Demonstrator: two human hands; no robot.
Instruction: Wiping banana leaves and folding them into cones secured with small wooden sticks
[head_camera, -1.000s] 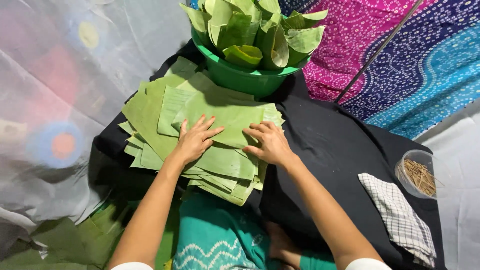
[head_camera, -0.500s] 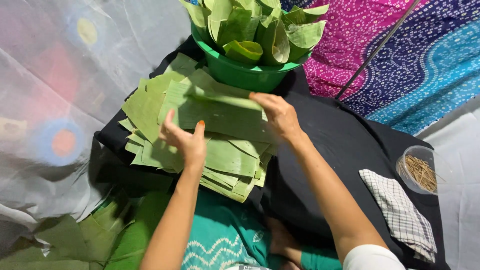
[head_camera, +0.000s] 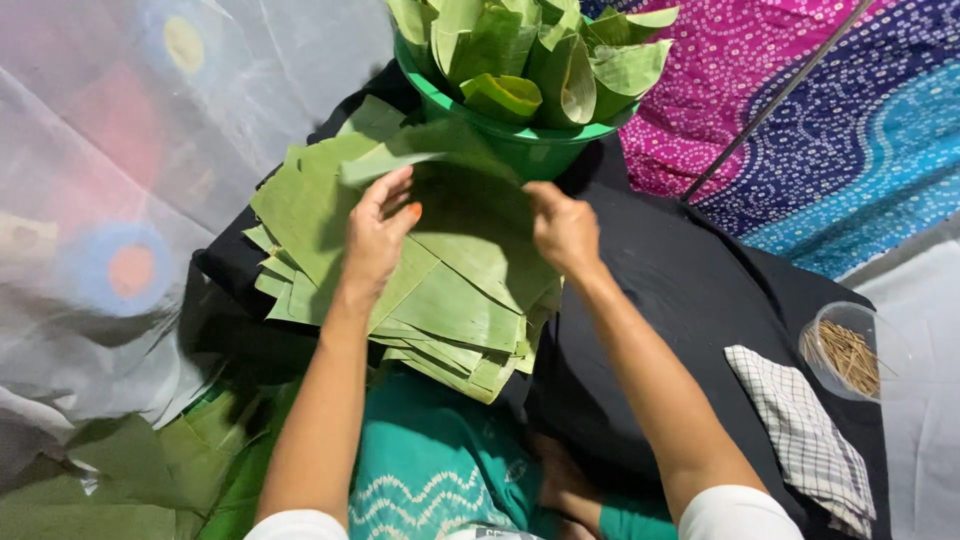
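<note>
A stack of cut green banana-leaf pieces (head_camera: 440, 300) lies on a black cloth (head_camera: 690, 300) over my lap. My left hand (head_camera: 378, 232) and my right hand (head_camera: 562, 226) each grip an end of the top leaf piece (head_camera: 450, 165), lifted off the stack and curling between them. Just behind it stands a green plastic tub (head_camera: 520, 140) filled with folded leaf cones.
A checked cloth (head_camera: 800, 435) and a clear bowl of thin sticks (head_camera: 850, 352) sit at the right. More leaf scraps (head_camera: 130, 470) lie at the lower left. Patterned pink and blue fabric (head_camera: 800, 130) covers the far right; a translucent sheet (head_camera: 120, 180) covers the left.
Both hands went from pressing flat on the stack to taking the top leaf by its ends and raising it toward the tub, bending it.
</note>
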